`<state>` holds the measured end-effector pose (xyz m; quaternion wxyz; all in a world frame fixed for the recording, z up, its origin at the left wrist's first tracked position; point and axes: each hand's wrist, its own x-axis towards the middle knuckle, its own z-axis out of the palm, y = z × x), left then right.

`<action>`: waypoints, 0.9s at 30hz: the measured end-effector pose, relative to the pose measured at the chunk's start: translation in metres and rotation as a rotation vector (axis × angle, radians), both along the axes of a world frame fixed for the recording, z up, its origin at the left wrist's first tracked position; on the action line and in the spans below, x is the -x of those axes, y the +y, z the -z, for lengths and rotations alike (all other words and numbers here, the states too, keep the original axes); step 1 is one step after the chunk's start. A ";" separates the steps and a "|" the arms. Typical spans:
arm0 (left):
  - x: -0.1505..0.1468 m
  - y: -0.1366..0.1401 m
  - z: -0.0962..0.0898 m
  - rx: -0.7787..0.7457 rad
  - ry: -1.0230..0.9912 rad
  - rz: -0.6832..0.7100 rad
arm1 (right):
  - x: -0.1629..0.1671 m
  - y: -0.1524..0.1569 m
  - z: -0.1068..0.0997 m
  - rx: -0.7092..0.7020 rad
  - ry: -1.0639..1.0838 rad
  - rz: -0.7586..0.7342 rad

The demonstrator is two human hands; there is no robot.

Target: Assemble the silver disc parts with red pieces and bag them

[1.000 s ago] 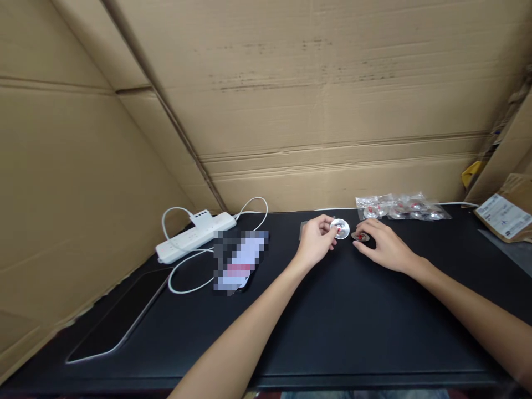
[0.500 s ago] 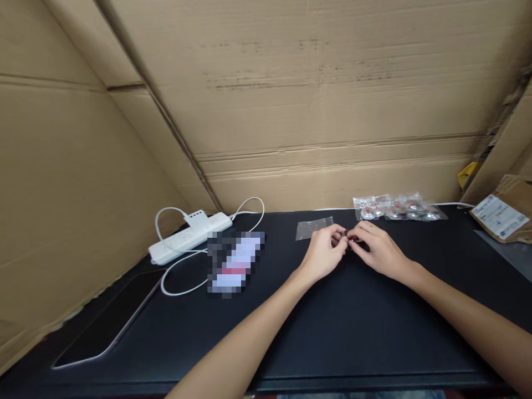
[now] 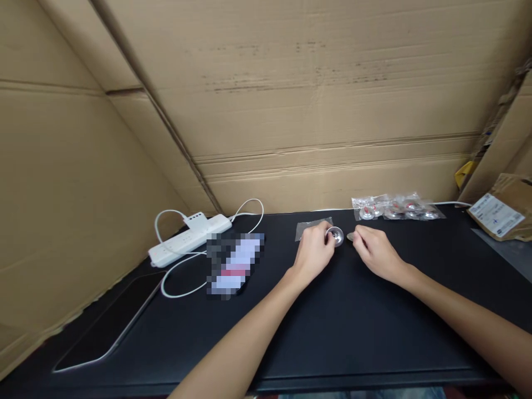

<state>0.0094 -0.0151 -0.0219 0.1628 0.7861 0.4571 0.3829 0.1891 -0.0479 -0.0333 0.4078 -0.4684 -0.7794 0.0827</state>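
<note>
A small round, shiny, cup-shaped piece [image 3: 337, 236] is pinched by its near-left rim in my left hand [image 3: 315, 247], with its hollow side facing up and toward me. Between the closed fingers of my right hand [image 3: 376, 250] sticks out the tip of a small flat, pale piece [image 3: 350, 236]; the rest of it is hidden. A narrow gap separates the two pieces. Just behind my left hand lies a clear plastic bag [image 3: 305, 228], partly covered by the fingers.
Several bagged round shiny pieces [image 3: 397, 209] with red spots lie at the back right. A brown package [image 3: 513, 205] with a white label is farther right. On the left are a white power strip [image 3: 183, 244] with cables, a pixelated phone [image 3: 236, 266] and a dark flat panel [image 3: 108, 321]. Cardboard walls [image 3: 291, 111] surround the table.
My hands have moved apart, from fingertips together to a small gap. The round shiny piece now shows in my left hand, and the pale tip in my right.
</note>
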 end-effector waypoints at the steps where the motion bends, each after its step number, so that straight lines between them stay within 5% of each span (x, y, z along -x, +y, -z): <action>1: 0.002 0.003 -0.001 0.047 -0.055 -0.001 | 0.000 0.000 -0.001 0.006 0.050 -0.004; 8: 0.000 0.010 -0.008 0.621 -0.915 0.251 | 0.001 0.002 -0.002 0.053 0.263 0.060; 12: 0.001 0.012 -0.010 0.819 -1.144 0.459 | 0.001 0.003 -0.001 0.088 0.286 0.026; 19: 0.005 0.012 -0.012 0.912 -1.214 0.620 | 0.002 0.000 -0.002 0.038 0.186 0.008; 27: 0.002 0.007 -0.008 0.762 -0.884 0.391 | 0.003 0.000 0.000 0.022 0.185 0.032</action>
